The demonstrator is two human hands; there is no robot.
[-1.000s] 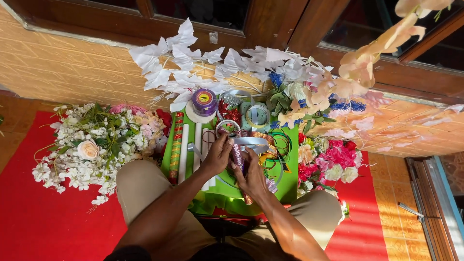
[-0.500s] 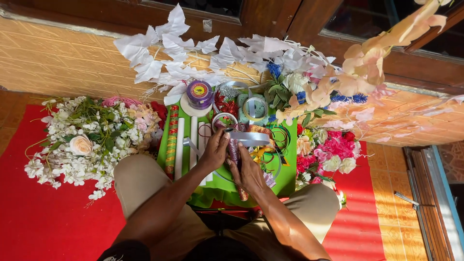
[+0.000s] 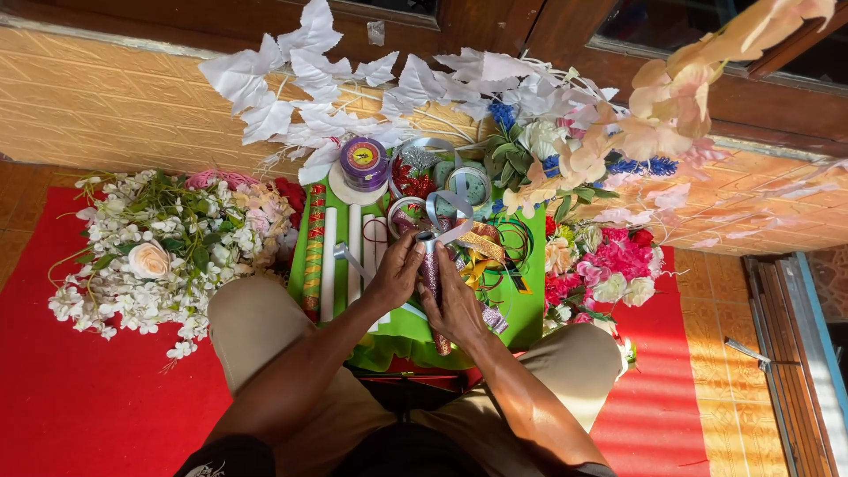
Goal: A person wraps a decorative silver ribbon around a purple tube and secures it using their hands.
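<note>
I sit cross-legged over a green tray of craft supplies. Both hands grip a glittery pink stick held upright over the tray. My left hand pinches its upper part, where a silver ribbon loops off the top. My right hand holds the stick lower down. White tubes and a red-gold wrapped stick lie to the left on the tray. Ribbon spools, one purple, stand at the tray's far end.
A bunch of white and pink artificial flowers lies on the red mat at left. Pink and red flowers lie at right. White fabric leaves and peach blossoms lean on the yellow tiled wall.
My view has tilted a little, shifting the scene. Both hands stay on the stick, and the silver ribbon loop now stands higher above its top.
</note>
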